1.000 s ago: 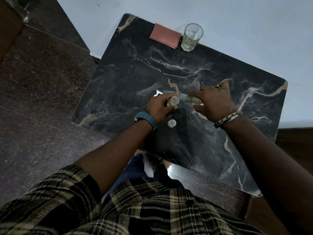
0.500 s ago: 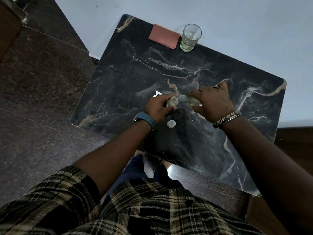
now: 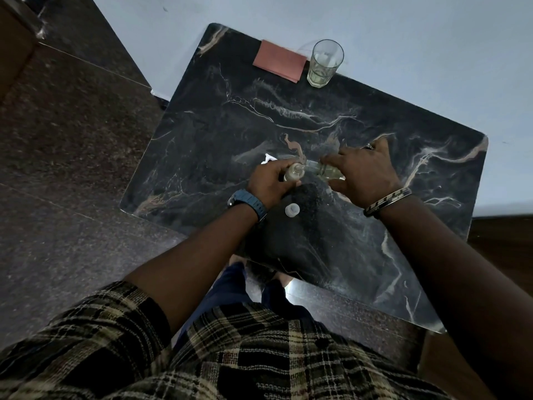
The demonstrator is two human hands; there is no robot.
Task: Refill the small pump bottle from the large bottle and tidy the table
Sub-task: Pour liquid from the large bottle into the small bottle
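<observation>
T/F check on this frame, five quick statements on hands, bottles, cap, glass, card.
1. The left hand holds the small bottle. True.
2. The right hand is empty. False: it grips the large bottle, tilted toward the small one.
3. The white cap lies loose on the table. True.
4. The glass lies on its side. False: it stands upright at the far edge.
5. The red card lies to the left of the glass in the picture. True.
</observation>
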